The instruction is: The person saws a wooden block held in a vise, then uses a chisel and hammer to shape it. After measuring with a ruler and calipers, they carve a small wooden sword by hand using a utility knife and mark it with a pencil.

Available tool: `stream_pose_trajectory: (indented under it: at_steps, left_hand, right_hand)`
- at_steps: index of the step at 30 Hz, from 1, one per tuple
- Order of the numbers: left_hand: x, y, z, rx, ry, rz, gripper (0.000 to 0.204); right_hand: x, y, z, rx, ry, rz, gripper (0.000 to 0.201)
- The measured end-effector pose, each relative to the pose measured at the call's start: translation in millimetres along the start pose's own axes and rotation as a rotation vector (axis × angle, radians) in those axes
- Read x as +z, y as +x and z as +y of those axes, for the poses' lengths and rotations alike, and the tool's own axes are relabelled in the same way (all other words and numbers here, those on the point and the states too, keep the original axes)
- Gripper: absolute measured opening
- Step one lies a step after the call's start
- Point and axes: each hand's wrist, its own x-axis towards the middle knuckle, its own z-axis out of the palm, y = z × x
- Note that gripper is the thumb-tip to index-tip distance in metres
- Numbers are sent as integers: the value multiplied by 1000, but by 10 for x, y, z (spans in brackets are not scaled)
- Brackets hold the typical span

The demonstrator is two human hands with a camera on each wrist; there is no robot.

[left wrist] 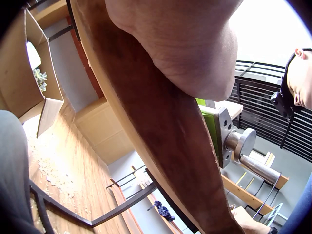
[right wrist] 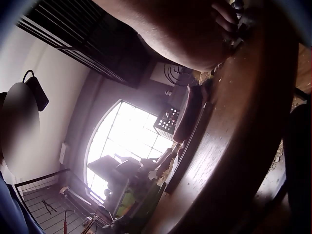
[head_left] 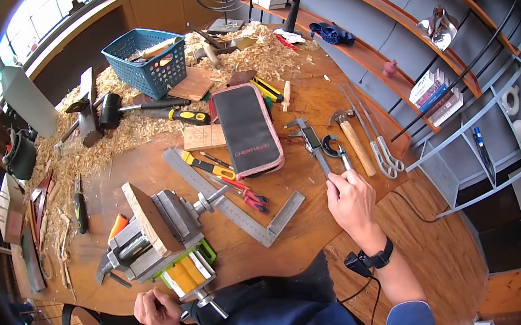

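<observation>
At the table's right side, my right hand (head_left: 352,202) pinches the lower end of a digital caliper (head_left: 312,141), whose jaws point away from me. A C-shaped micrometer (head_left: 333,146) lies right beside the caliper, close to my fingertips. My left hand (head_left: 157,310) is at the near table edge, fingers loosely curled, holding nothing. Just beyond it stands a metal vise (head_left: 179,214) with a wooden board (head_left: 150,219) upright in its jaws. The vise's screw handle (left wrist: 261,168) shows in the left wrist view, past the heel of my left hand.
A claw hammer (head_left: 356,144) and long tongs (head_left: 380,154) lie right of the caliper. A steel square (head_left: 247,222), red-handled pliers (head_left: 250,193), a yellow cutter (head_left: 208,166) and a black case (head_left: 248,129) fill the middle. Wood shavings surround a blue basket (head_left: 145,72) and a mallet (head_left: 111,110).
</observation>
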Motion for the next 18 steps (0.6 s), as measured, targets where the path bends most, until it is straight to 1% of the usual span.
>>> stream_pose_trajectory:
  at_steps: [1, 3, 7, 9, 11, 13, 18]
  left_hand:
    - [4, 2, 2, 1, 1, -1, 18]
    - [4, 6, 10, -3, 0, 3, 18]
    - [6, -7, -5, -14, -4, -1, 18]
    - [-5, -3, 4, -12, 2, -14, 18]
    - [-3, -14, -5, -11, 7, -11, 19]
    - [6, -13, -11, -15, 15, -4, 19]
    - [-12, -20, -12, -17, 28, -30, 19]
  right_hand:
    - [-2, -5, -3, 1, 2, -1, 18]
    - [-18, -11, -25, 87, 53, -35, 16]
    - [-60, 85, 39, 90, 47, -12, 15]
    - [-56, 183, 144, 74, -61, 137, 15]
    - [-71, 211, 235, 47, -107, 134, 16]
    - [-13, 213, 320, 111, -98, 54, 17]
    - [1, 230, 336, 128, -107, 59, 19]
